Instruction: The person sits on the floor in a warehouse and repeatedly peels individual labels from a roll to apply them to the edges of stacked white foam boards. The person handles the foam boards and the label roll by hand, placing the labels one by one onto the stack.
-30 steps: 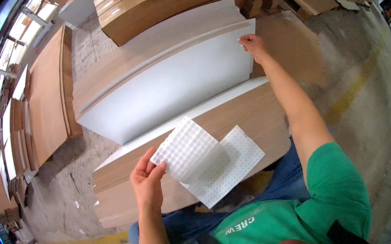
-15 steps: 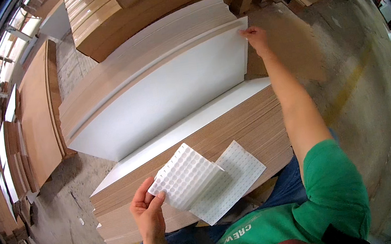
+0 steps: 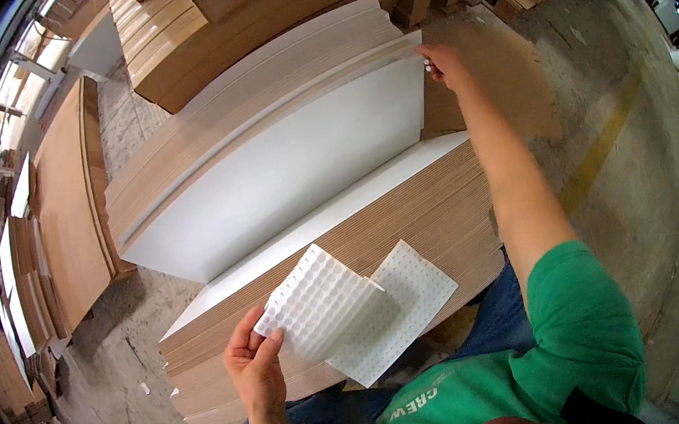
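My left hand [image 3: 255, 358] pinches the corner of a sheet of round white stickers [image 3: 316, 295], set in rows. The sheet is bent, and a paler part with small printed marks [image 3: 398, 311] hangs toward my lap. At the upper right corner of a white panel [image 3: 292, 167], my right hand [image 3: 444, 65] has its fingers closed. Small white bits show at those fingertips, too small to name for certain. The panel stands tilted back against a row of similar boards [image 3: 257, 95]. In front of it lies a stack of brown-edged boards [image 3: 408, 220] with a white top face.
Behind the leaning boards are long cardboard boxes [image 3: 193, 52]. Large brown sheets [image 3: 66, 195] stand at the left, and a flat brown sheet [image 3: 502, 82] lies on the floor beyond my right hand. A yellow floor line [image 3: 611, 149] runs at the right.
My right hand has shifted slightly at the panel's corner, its fingertips curling inward, and small white bits now show there. The sticker sheet in my left hand has moved very little.
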The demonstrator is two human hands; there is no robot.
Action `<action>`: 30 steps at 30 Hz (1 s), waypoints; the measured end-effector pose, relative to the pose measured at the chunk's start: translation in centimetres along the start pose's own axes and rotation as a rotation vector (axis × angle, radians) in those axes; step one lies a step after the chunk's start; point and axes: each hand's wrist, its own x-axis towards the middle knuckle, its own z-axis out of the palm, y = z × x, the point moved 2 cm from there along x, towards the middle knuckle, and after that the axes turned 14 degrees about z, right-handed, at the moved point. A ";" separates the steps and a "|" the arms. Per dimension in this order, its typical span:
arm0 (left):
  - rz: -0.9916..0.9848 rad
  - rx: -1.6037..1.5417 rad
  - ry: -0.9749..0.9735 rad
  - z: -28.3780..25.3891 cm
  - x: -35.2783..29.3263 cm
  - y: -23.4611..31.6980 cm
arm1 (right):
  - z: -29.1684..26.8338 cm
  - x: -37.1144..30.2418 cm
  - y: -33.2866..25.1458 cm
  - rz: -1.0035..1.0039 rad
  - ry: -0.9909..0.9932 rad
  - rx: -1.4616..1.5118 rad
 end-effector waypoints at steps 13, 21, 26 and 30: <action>0.052 -0.062 -0.017 0.4 -0.4 0.6 | 0.3 -2.5 -0.7 -0.344 -0.062 -0.303; 0.049 -0.049 0.022 0.2 -0.4 0.4 | 6.5 -1.8 1.2 -0.682 0.316 -0.306; 0.041 -0.056 0.001 0.5 -0.4 0.7 | 2.0 0.7 1.1 -0.526 0.457 -0.347; 0.027 -0.047 -0.010 0.7 -0.4 0.7 | 1.0 0.8 -0.5 -0.334 0.265 -0.236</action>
